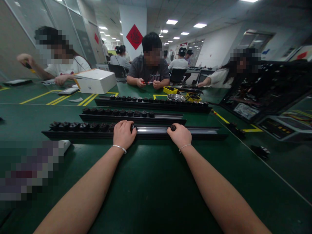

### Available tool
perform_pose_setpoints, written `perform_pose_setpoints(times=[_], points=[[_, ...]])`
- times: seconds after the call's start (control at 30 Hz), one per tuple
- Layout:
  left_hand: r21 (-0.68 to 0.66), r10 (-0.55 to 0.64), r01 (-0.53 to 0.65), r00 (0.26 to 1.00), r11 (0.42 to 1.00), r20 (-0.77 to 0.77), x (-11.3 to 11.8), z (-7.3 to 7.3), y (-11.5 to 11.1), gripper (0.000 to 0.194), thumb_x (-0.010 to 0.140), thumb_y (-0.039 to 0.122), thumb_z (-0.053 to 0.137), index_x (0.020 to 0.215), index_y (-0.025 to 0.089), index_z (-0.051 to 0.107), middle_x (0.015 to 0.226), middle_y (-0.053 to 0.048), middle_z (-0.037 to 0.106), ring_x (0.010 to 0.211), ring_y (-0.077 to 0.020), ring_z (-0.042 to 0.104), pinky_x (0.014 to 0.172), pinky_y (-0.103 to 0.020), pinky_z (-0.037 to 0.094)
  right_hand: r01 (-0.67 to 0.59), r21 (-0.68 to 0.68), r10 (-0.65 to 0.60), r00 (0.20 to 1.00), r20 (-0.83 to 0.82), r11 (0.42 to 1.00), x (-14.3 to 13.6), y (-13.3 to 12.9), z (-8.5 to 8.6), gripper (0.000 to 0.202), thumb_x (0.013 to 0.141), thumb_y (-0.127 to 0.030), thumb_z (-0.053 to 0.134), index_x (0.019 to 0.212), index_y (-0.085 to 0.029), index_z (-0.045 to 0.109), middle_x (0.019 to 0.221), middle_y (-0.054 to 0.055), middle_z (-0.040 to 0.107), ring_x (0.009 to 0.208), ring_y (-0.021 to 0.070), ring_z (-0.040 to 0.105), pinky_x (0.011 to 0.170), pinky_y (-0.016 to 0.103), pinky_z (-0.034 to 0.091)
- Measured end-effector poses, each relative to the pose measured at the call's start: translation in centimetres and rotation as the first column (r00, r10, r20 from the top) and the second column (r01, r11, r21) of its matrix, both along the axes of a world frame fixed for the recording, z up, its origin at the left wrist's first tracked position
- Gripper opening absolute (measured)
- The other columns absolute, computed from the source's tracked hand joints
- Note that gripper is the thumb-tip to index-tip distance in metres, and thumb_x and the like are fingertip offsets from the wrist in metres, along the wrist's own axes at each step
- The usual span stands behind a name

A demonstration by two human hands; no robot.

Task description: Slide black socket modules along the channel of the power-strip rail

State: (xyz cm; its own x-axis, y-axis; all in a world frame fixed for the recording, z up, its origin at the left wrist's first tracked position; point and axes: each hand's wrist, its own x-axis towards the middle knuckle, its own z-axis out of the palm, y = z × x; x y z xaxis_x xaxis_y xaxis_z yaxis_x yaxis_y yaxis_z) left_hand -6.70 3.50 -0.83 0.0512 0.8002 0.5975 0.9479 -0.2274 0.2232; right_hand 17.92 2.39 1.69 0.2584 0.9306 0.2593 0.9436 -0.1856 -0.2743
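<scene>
Head: piece in right hand

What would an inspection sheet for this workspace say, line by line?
Surface: green tabletop with yellow markings.
Job's things: front rail, middle rail and back rail, all black, carrying rows of dark parts; the front and middle ones show bare stretches on the right.
Clutter: white box, yellow tray, metal dish, loose dark piece at right.
Hands: left hand at the front row's end, grip unclear; right hand pinches a small dark part.
Cables: dark tangle behind the dish, possibly cables.
Surroundings: seated people, one opposite; ceiling lights.
</scene>
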Motion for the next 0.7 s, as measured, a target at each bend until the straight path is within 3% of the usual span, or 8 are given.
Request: perform_pose_setpoints(times=[0.7], points=[[-0.012, 0.003, -0.003, 1.0, 1.0, -0.005, 0.0, 0.0, 0.1, 0.035, 0.081, 0.033, 0.046, 0.107, 0.016, 0.061, 0.107, -0.013, 0.066, 0.114, -0.029, 0.049, 0.099, -0.043, 0.034, 0.026, -0.012, -0.026, 1.0, 0.003, 1.0, 1.2, -0.1, 0.2, 0.037, 0.081, -0.046, 0.044, 0.099, -0.023, 0.067, 0.094, 0.007, 0.067, 0.087, 0.0224, 0.061, 0.072, 0.031, 0.043]])
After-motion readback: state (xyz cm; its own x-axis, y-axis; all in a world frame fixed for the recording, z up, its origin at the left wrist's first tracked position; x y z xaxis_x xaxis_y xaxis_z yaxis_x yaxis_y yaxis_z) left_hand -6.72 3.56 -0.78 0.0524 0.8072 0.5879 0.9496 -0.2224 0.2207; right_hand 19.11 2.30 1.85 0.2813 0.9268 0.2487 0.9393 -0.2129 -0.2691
